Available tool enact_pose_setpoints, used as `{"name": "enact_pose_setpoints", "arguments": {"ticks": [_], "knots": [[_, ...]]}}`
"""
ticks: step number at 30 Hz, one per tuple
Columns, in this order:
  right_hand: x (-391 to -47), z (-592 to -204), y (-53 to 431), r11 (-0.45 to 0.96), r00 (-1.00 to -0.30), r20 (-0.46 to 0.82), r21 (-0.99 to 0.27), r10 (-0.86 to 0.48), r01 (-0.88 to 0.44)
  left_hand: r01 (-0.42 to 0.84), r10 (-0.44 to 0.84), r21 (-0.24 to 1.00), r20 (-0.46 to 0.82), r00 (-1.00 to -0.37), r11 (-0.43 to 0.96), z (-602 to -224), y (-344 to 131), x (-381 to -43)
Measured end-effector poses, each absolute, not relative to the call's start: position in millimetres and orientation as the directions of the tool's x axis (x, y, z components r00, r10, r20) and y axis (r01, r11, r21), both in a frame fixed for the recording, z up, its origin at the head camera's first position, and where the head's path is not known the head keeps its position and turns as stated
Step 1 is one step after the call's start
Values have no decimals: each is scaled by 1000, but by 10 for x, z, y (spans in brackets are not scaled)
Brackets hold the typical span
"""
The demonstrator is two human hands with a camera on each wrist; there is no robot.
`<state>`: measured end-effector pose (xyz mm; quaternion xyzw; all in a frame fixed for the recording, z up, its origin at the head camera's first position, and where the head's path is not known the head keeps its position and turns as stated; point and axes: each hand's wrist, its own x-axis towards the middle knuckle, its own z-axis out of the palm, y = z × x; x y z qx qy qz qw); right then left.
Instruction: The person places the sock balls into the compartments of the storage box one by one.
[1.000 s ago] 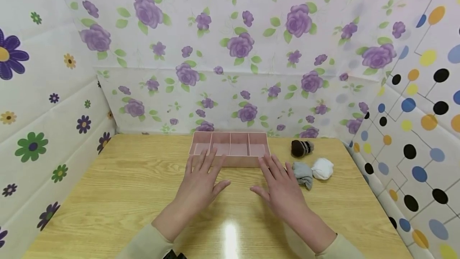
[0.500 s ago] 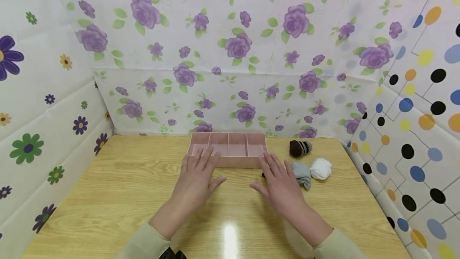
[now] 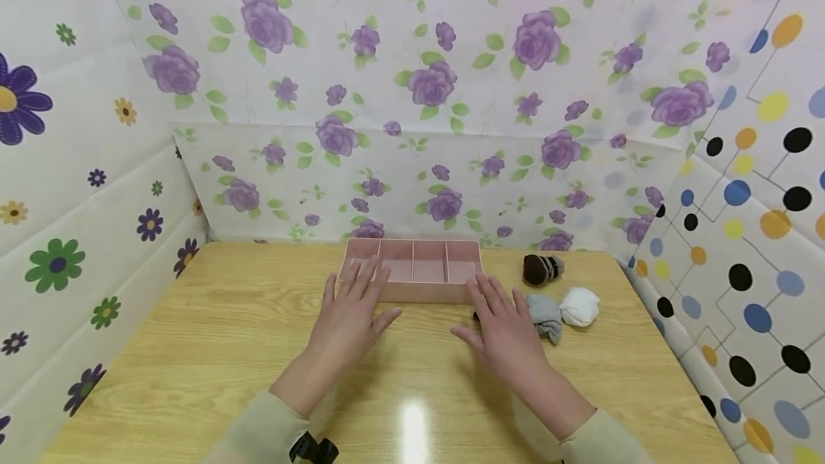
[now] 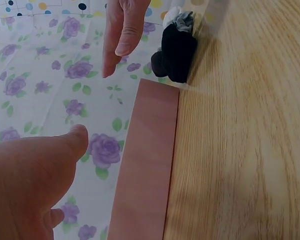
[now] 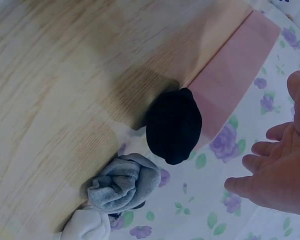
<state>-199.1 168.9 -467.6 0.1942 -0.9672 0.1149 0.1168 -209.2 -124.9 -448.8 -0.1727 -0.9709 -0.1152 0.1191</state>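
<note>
A pink box (image 3: 412, 292) with several compartments in a row stands at the back middle of the table. My left hand (image 3: 348, 324) hovers before its left end, fingers spread and straight, holding nothing. Over the area by the box's right front corner is my right hand (image 3: 509, 335), also flat with straight fingers and holding nothing. Beneath it, mostly hidden in the head view, lies a black balled sock (image 5: 174, 126). Right of that hand are a grey balled sock (image 3: 545, 317) and a white one (image 3: 580, 306). Behind them sits a dark brown sock with grey stripes (image 3: 541, 269).
The wooden table (image 3: 245, 349) spreads to both sides and in front of the box. A floral cloth wall (image 3: 399, 106) stands right behind it. Patterned cloth walls close off the left and right sides. A black device (image 3: 314, 448) sits at the left wrist.
Both hands hold nearly the same place, the left having shifted very slightly left. The view has swayed a little. The box and socks stay where they were on the table.
</note>
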Motion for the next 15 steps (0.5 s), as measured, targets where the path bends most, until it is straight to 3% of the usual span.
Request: {"name": "enact_pose_setpoints", "arguments": {"ticks": [15], "knots": [[-2140,-4760,1683,894,-888,299,-174,-350,-412,322,264,239,245,-933,916,-4578,-1296,-2268]]}}
